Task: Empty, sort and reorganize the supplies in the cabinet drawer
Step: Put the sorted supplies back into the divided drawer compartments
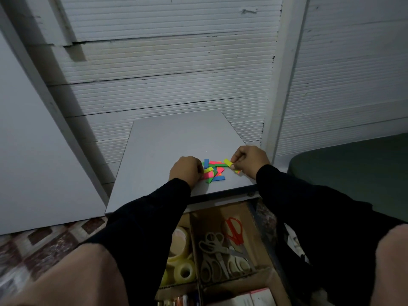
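While curled, both hands on strips.

Neon sticky tabs heaped on cabinet top; drawer open below.

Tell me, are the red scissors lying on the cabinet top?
No, the red scissors lie in the open drawer below it.

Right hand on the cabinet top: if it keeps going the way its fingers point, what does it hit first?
Probably the pile of colored strips: the right hand, pinching a yellow strip, points left toward it.
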Available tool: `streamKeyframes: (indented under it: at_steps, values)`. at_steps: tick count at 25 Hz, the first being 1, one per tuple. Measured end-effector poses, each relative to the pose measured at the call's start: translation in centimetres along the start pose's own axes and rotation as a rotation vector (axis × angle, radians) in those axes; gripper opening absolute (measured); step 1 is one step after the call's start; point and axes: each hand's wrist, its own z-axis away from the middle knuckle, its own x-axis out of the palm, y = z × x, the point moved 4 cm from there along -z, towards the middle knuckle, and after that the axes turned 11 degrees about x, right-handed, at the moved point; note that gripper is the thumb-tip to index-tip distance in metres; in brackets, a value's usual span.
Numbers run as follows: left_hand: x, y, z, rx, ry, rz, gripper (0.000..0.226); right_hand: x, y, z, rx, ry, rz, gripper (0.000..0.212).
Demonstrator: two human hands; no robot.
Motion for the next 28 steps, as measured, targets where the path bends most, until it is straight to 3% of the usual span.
streamKeyframes:
  at_steps: [7, 11, 16, 21, 28]
  values:
    - [-1.6, 0.8, 2.5, -0.034, 0.096, 0.157, 0.02, -1.1, -0.6, 3.0, 0.003, -0.019, -0.054, 0.026]
    - [-3.2, 1.4, 6.2, -0.052, 0.148, 0.399, 0.012, -1.3, -0.5, 5.6, 0.065, -0.058, -0.095, 0.004]
    - [-3.0, 1.3, 12.9, -0.115, 0.102, 0.663, 0.008, -0.3, 0.9, 9.8, 0.142, -0.098, -0.097, 0.024]
    - [-0.6, 0.7, 19.2, -0.187, 0.022, 0.799, 0.021, 2.2, 4.3, 14.0, 0.199, -0.168, -0.006, 0.024]
    - [4.4, 0.2, 26.1, -0.329, 0.022, 1.04, 0.018, 6.6, 12.0, 18.1, 0.362, -0.284, 0.064, 0.032]
